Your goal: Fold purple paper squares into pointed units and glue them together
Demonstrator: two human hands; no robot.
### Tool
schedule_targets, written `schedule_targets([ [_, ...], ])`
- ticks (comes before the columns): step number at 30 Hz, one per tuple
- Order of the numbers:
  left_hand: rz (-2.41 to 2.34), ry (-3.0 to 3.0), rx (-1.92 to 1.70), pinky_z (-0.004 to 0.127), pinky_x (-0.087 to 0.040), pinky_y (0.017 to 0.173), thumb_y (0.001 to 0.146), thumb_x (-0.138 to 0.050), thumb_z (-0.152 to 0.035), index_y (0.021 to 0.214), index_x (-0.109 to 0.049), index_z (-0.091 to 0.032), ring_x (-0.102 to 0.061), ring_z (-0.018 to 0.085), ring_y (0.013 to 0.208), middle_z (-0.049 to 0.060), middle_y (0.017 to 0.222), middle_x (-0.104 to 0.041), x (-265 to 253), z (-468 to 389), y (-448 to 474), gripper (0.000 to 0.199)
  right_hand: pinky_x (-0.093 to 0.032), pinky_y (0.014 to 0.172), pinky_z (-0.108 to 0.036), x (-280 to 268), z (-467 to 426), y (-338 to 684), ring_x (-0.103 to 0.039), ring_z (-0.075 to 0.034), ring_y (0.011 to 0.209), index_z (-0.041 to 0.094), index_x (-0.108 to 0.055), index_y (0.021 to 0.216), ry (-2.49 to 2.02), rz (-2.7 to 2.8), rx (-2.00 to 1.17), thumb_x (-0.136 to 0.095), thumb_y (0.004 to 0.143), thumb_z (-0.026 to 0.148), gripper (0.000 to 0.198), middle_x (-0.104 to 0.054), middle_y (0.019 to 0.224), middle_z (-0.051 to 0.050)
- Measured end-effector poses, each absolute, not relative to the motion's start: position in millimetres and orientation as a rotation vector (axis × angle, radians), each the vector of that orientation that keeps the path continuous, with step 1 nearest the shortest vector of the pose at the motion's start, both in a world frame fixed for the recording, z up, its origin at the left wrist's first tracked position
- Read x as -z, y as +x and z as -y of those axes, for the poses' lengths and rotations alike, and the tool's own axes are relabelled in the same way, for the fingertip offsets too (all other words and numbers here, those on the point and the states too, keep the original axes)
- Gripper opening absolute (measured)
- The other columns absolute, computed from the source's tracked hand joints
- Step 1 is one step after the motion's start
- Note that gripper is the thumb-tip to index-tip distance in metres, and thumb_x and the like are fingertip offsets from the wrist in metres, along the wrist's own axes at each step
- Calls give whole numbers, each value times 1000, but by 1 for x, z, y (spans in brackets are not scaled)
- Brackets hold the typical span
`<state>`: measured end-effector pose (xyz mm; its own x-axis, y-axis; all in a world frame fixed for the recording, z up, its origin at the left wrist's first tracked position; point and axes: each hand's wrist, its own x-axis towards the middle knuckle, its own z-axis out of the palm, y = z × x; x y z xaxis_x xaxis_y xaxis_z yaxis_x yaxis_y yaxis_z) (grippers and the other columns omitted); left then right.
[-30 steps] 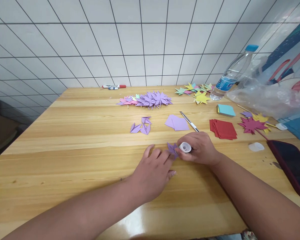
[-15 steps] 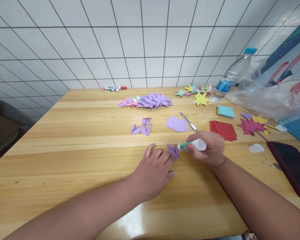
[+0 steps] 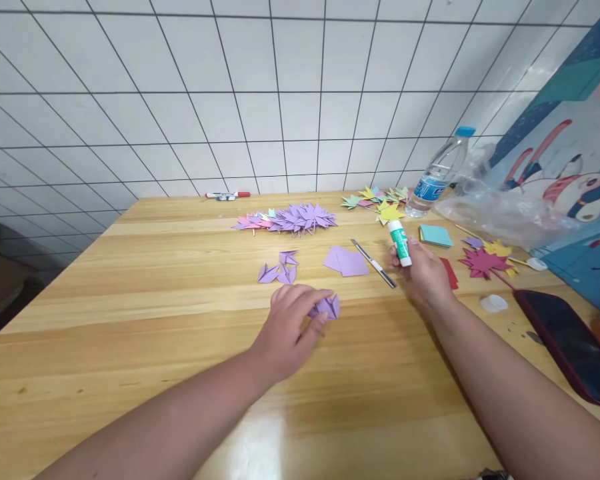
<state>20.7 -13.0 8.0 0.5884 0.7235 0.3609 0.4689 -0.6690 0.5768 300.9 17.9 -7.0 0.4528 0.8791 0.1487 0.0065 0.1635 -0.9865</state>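
Observation:
My left hand [image 3: 294,327] pinches a small folded purple paper piece [image 3: 333,307] between thumb and fingers, close to the tabletop. Some of that piece is hidden by the fingers. In my right hand [image 3: 425,270] is a green and white glue stick [image 3: 400,244], tilted and held over the table beside the red paper squares [image 3: 449,272]. Several more folded purple pieces [image 3: 287,273] lie just beyond my left hand. Flat purple paper squares [image 3: 347,261] and a utility knife [image 3: 374,264] rest between the two hands, farther back.
Purple paper stars [image 3: 303,219] and a pile of coloured ones [image 3: 387,212] lie at the back. A water bottle [image 3: 433,183], a plastic bag [image 3: 505,210], blue-green paper [image 3: 435,235], a clear cap [image 3: 494,304] and a phone [image 3: 570,340] occupy the right. Markers [image 3: 227,195] sit by the wall.
The glue stick in my right hand has moved away from the purple piece, up and right, and now stands more upright. My left hand has gone from pressing the piece down to pinching it.

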Motion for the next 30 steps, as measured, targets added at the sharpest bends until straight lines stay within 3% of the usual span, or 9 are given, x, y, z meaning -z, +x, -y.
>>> schedule_targets([
  [3, -1000, 2216, -909, 36, -39, 89, 87, -43, -32, 112, -54, -23, -52, 19, 96, 5, 98, -59, -6, 9, 20, 28, -53, 77, -36, 10, -19, 302, -63, -17, 84, 23, -57, 105, -1281, 1039, -706, -57, 78, 44, 33, -65, 95, -4],
  [6, -1031, 1972, -997, 34, -43, 85, 88, -42, -34, 111, -53, -22, -54, 17, 91, 5, 96, -58, -3, 4, 20, 28, -47, 89, -41, 11, -22, 303, -60, -21, 99, 21, -58, 106, -1371, 1130, -616, -65, 72, 38, 38, -65, 104, -6],
  [12, -1250, 1818, -1205, 34, -42, 85, 89, -37, -29, 103, -51, -20, -54, 17, 93, 5, 97, -58, 2, -11, 17, 21, -46, 89, -43, 21, -28, 315, -61, -22, 98, 19, -56, 104, -1551, 1197, -423, -64, 71, 36, 39, -65, 105, -9],
  [15, -1359, 2072, -987, 39, -40, 87, 81, -48, -27, 97, -51, -21, -50, 20, 98, 4, 100, -57, 3, -11, 17, 18, -46, 85, -43, 24, -28, 321, -63, -24, 95, 20, -55, 103, -1673, 1211, -374, -61, 72, 37, 36, -68, 100, -9],
  [17, -1447, 2236, -761, 45, -36, 88, 75, -54, -27, 101, -50, -22, -47, 25, 103, 5, 105, -55, 4, -7, 17, 26, -45, 83, -44, 23, -28, 323, -64, -25, 92, 21, -55, 100, -1769, 1225, -310, -59, 73, 37, 32, -69, 96, -8],
  [22, -1461, 2359, -539, 47, -37, 84, 76, -53, -27, 98, -49, -22, -49, 25, 97, 5, 100, -57, 5, -2, 17, 23, -46, 79, -45, 23, -26, 321, -63, -27, 91, 20, -52, 106, -1824, 1251, -268, -58, 74, 38, 37, -68, 97, -10],
  [25, -1208, 2392, -565, 43, -38, 88, 76, -53, -24, 100, -50, -22, -50, 23, 100, 5, 103, -57, 6, -2, 17, 24, -42, 84, -51, 23, -25, 317, -56, -31, 105, 21, -43, 122, -1818, 1225, -193, -62, 70, 36, 58, -60, 115, -14],
  [27, -1061, 2393, -594, 42, -38, 91, 76, -54, -24, 107, -49, -23, -49, 23, 104, 6, 109, -57, 6, -3, 17, 31, -35, 93, -54, 18, -22, 313, -42, -34, 120, 22, -33, 132, -1771, 1231, -44, -62, 69, 33, 70, -44, 133, -17],
  [30, -1051, 2371, -734, 41, -39, 91, 79, -53, -29, 110, -50, -22, -50, 23, 106, 7, 111, -58, 1, -8, 15, 32, -24, 103, -53, 4, -12, 301, -27, -35, 130, 19, -25, 138, -1601, 1275, 245, -58, 73, 23, 73, -31, 141, -18],
])
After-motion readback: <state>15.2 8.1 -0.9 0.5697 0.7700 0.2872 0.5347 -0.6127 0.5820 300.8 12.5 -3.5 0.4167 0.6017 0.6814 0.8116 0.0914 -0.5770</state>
